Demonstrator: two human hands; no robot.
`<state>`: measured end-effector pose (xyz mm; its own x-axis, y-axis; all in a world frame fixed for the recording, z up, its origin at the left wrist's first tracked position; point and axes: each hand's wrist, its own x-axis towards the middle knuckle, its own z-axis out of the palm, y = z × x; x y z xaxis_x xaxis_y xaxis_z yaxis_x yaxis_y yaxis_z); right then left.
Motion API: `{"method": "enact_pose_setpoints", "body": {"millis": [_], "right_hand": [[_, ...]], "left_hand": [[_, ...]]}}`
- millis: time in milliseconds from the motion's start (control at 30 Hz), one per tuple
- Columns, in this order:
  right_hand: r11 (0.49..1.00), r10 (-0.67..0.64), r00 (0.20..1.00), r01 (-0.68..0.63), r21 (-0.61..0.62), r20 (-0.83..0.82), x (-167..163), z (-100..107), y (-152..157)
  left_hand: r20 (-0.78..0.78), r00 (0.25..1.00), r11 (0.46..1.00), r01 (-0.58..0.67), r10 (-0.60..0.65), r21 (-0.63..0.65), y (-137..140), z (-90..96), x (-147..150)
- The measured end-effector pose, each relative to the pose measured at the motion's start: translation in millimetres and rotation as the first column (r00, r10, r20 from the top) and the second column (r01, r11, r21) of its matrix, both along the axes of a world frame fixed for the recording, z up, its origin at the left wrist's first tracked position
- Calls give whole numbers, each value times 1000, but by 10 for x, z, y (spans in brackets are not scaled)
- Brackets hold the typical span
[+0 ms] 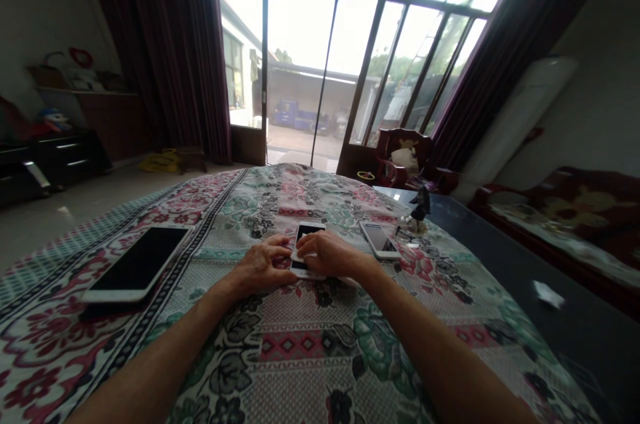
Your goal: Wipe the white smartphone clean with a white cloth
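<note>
left hand (264,264) spread, touching middle phone (310,231) | right hand (324,253) over it, grip unclear | phone may skid if pressed sideways

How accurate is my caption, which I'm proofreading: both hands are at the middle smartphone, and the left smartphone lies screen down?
Not screen down: the head view shows the left smartphone screen up. The left hand and right hand are at the middle smartphone.
</note>
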<state>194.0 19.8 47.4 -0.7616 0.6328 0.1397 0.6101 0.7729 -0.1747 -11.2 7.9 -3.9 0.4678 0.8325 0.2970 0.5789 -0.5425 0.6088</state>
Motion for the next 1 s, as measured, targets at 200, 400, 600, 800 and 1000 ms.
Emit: {"method": "enact_pose_setpoints", "body": {"millis": [200,400,600,800,1000], "right_hand": [[984,-157,985,163,74,-78,-46,-164,226],[971,-208,970,220,95,-125,-45,-276,399],[995,-72,992,78,63,-99,-18,-199,258],[998,22,999,-25,-59,-43,-14,10,-49],[988,97,995,-100,-118,-29,-12,28,-46]], "left_hand": [[-4,1000,1000,10,-10,-9,-21,24,7],[-3,1000,1000,-18,18,1,-19,2,18],[-37,999,999,-39,40,36,-22,32,23],[-69,997,998,-37,41,56,6,0,14],[-77,997,998,-18,22,59,21,-17,7]]}}
